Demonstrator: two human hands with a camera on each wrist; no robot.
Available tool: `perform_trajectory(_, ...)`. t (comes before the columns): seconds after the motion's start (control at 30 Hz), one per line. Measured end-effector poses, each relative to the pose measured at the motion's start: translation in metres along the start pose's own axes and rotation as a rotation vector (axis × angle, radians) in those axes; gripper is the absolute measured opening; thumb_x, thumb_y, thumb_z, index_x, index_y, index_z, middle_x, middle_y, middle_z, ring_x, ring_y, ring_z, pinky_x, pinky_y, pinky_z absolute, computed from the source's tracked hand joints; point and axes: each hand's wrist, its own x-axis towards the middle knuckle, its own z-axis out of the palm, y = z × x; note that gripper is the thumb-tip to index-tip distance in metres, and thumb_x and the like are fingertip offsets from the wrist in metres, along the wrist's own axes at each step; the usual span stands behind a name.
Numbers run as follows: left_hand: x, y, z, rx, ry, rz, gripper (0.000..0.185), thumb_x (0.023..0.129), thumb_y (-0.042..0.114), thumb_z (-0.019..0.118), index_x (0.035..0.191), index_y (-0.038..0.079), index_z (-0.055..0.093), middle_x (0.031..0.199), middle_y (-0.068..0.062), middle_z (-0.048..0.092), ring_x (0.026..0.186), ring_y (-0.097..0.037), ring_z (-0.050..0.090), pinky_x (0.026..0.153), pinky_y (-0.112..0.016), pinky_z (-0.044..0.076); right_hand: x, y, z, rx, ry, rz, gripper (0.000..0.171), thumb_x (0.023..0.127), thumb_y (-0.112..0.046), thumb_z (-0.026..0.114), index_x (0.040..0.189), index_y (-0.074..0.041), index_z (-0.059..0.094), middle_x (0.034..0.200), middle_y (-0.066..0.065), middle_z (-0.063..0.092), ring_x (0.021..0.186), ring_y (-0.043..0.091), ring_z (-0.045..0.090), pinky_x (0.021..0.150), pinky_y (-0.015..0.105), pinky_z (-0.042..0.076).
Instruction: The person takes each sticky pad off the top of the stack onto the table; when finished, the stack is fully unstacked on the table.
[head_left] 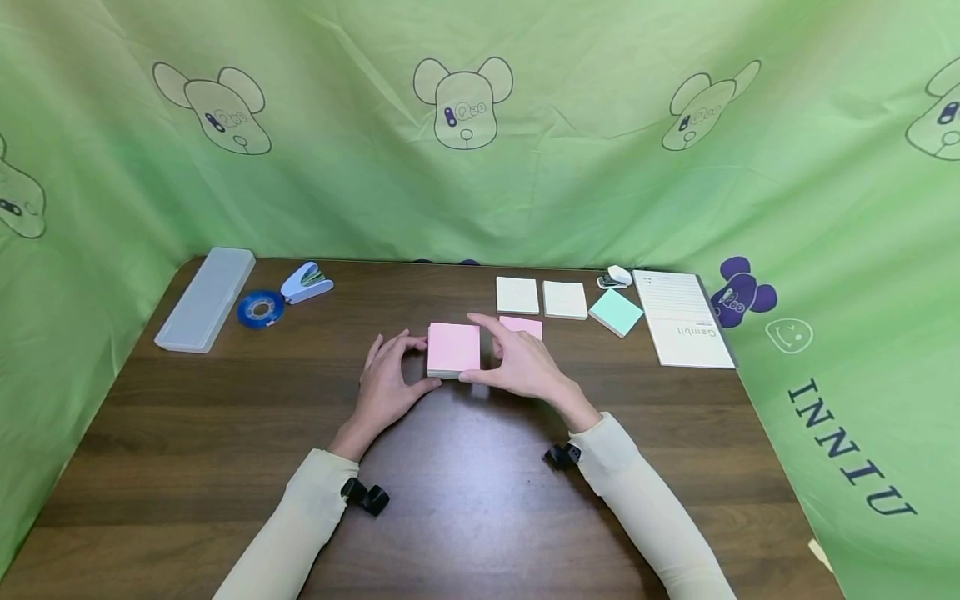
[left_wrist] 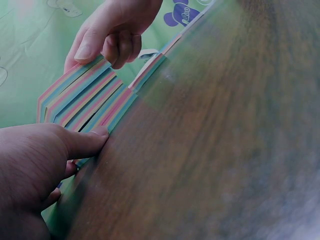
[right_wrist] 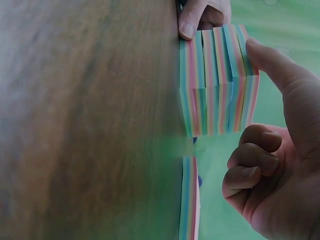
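Observation:
A thick stack of sticky notes (head_left: 453, 347) with a pink top sheet lies at the middle of the dark wooden table (head_left: 225, 433). Seen side-on, its edges (left_wrist: 82, 97) show pink, blue and green bands, and in the right wrist view the stack (right_wrist: 217, 80) is slightly stepped. My left hand (head_left: 422, 363) holds its left side, with the thumb (left_wrist: 92, 139) at the base. My right hand (head_left: 480, 354) grips the right side, thumb (right_wrist: 272, 62) on the near edge and index finger along the far edge.
A thin pink pad (head_left: 527, 326) lies just behind my right hand. Further back are two cream pads (head_left: 517, 295), a mint pad (head_left: 616, 312), a notebook (head_left: 684, 317) and a small white tool (head_left: 617, 276). At back left are a translucent case (head_left: 204, 297), a blue tape roll (head_left: 260, 308) and a stapler (head_left: 306, 282).

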Motion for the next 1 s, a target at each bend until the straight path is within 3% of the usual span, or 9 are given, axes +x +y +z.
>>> perform_trajectory(0.53, 0.0003, -0.0003, -0.0002, -0.003, 0.005, 0.009, 0.061, 0.081, 0.013, 0.101, 0.130, 0.002, 0.067, 0.144, -0.014, 0.072, 0.158, -0.038, 0.047, 0.141, -0.052, 0.010, 0.0004, -0.0029, 0.0031, 0.002, 0.009, 0.001, 0.093, 0.083, -0.054, 0.095, 0.161, -0.023, 0.056, 0.082, -0.004, 0.054, 0.067, 0.013, 0.044, 0.062, 0.031, 0.037)
perform_trajectory(0.8, 0.0008, -0.0004, -0.0005, -0.005, 0.003, 0.005, 0.061, 0.080, 0.014, 0.102, 0.130, 0.002, 0.067, 0.144, -0.013, 0.072, 0.158, -0.038, 0.046, 0.141, -0.051, 0.009, 0.0023, -0.0048, 0.0049, 0.047, 0.012, -0.005, 0.086, 0.082, -0.047, 0.098, 0.155, -0.020, 0.061, 0.076, -0.005, 0.049, 0.065, 0.009, 0.036, 0.058, 0.028, 0.029)
perform_trajectory(1.0, 0.0002, -0.0002, -0.0005, -0.005, 0.009, 0.010, 0.061, 0.079, 0.013, 0.102, 0.128, 0.002, 0.066, 0.145, -0.012, 0.073, 0.158, -0.038, 0.047, 0.141, -0.051, 0.010, 0.0027, -0.0046, 0.0059, 0.056, 0.013, -0.001, 0.084, 0.082, -0.044, 0.098, 0.154, -0.019, 0.062, 0.074, -0.006, 0.048, 0.064, 0.009, 0.036, 0.057, 0.028, 0.029)
